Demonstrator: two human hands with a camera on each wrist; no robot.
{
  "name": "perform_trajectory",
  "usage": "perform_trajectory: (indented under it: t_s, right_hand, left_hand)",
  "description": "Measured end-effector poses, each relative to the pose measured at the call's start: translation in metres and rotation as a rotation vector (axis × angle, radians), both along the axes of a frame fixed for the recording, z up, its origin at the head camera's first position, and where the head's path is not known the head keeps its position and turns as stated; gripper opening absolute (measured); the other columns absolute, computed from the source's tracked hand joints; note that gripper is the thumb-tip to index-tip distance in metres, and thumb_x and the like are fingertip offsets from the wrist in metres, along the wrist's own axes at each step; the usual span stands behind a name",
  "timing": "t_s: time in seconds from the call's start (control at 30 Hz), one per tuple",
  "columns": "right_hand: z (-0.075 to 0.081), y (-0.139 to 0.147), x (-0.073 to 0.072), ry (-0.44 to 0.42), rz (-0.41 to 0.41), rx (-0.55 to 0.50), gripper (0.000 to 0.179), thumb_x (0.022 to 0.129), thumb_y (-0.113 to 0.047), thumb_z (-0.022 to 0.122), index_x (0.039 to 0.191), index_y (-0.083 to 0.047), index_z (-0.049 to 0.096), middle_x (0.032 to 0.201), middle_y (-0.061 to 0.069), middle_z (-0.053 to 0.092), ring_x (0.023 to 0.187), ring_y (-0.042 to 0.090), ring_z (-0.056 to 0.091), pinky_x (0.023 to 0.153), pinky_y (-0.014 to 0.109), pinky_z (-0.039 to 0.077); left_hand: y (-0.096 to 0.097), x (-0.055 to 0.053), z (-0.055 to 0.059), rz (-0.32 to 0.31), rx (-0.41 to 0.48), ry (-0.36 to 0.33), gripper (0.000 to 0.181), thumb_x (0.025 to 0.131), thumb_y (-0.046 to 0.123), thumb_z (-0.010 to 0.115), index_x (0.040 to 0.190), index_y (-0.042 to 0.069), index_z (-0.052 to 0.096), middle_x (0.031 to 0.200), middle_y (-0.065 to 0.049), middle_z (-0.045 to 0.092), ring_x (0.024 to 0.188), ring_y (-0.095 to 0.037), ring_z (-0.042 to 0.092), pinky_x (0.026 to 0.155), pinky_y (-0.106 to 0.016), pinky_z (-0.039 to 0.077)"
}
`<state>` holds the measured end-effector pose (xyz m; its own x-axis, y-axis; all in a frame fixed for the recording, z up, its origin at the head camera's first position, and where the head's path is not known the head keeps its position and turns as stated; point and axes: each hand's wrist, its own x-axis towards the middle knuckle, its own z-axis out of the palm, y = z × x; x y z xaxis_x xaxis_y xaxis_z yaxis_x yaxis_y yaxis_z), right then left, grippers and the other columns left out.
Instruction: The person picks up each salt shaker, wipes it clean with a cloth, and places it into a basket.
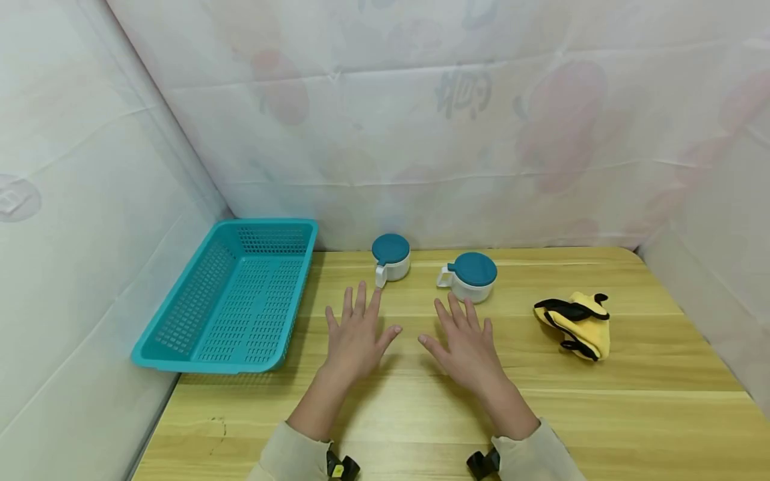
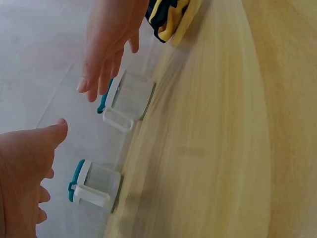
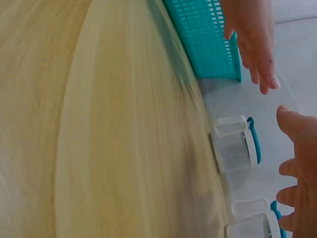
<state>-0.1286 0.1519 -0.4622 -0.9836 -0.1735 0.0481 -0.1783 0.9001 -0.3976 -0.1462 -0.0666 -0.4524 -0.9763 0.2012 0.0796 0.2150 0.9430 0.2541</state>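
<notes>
Both hands hover over the wooden table with fingers spread, palms down, holding nothing. My left hand (image 1: 355, 341) is nearest the left lidded jar (image 1: 391, 259), a clear container with a blue lid and a white handle turned toward me. Beyond the fingertips of my right hand (image 1: 466, 347) stands a second lidded jar (image 1: 472, 277) of the same kind, its handle pointing left. In the left wrist view both jars stand upright, the right jar (image 2: 131, 94) behind the right hand's fingers. The right wrist view shows the left jar (image 3: 235, 148) beyond the thumb.
A teal plastic basket (image 1: 224, 367) with slotted walls stands at the table's left side. To the right lies a crumpled yellow cloth (image 1: 580, 327) with black trim. Printed white sheeting (image 1: 385, 133) hangs behind the table (image 1: 421, 427) and along both sides.
</notes>
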Motion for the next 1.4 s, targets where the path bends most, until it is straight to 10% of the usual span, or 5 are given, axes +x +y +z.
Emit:
perform_trajectory:
  t_s: [0.17,0.47,0.67,1.13,1.4]
  right_hand:
    - [0.002,0.002,0.000,0.014,-0.008,-0.009,0.078,0.096,-0.060,0.050,0.156,-0.016,0.029,0.164,0.015,0.016,0.150,0.043,0.006,0.108,0.077,0.011]
    - [0.009,0.019,0.003,0.084,0.037,-0.144,0.077,0.097,-0.058,0.050,0.155,-0.012,0.029,0.163,0.017,0.018,0.149,0.044,0.012,0.112,0.071,0.018]
    - [0.014,0.042,0.007,0.202,0.024,-0.213,0.071,0.098,-0.046,0.057,0.153,-0.009,0.032,0.161,0.017,0.022,0.147,0.044,0.018,0.111,0.069,0.025]
    - [0.031,0.142,0.011,0.259,-0.124,-0.149,0.069,0.101,-0.038,0.055,0.154,-0.003,0.027,0.158,0.029,0.021,0.143,0.054,0.013,0.111,0.073,0.013]
    - [0.032,0.191,0.008,0.190,-0.162,-0.038,0.073,0.102,-0.042,0.050,0.153,0.002,0.024,0.156,0.035,0.017,0.139,0.060,0.012,0.110,0.073,0.011]
  left_hand:
    - [-0.004,-0.005,0.001,0.009,0.060,0.002,0.081,0.095,0.069,0.039,0.158,0.022,0.020,0.166,-0.010,0.009,0.152,-0.035,0.005,0.112,-0.073,0.013]
    - [-0.012,-0.026,0.001,0.085,0.564,0.051,0.064,0.100,0.042,0.055,0.152,0.012,0.035,0.160,-0.011,0.029,0.146,-0.031,0.030,0.115,-0.055,0.031]
    - [-0.014,-0.042,-0.002,0.142,0.742,0.076,0.053,0.100,0.035,0.059,0.145,0.010,0.046,0.149,-0.009,0.045,0.136,-0.030,0.044,0.110,-0.052,0.041]
    - [0.005,-0.050,-0.004,0.018,0.894,0.176,0.042,0.098,0.025,0.063,0.132,0.001,0.058,0.128,-0.015,0.060,0.114,-0.029,0.059,0.097,-0.046,0.052]
    - [0.031,-0.064,-0.004,-0.117,0.864,0.074,0.040,0.099,0.028,0.062,0.132,0.007,0.059,0.124,-0.011,0.063,0.110,-0.021,0.062,0.087,-0.037,0.057]
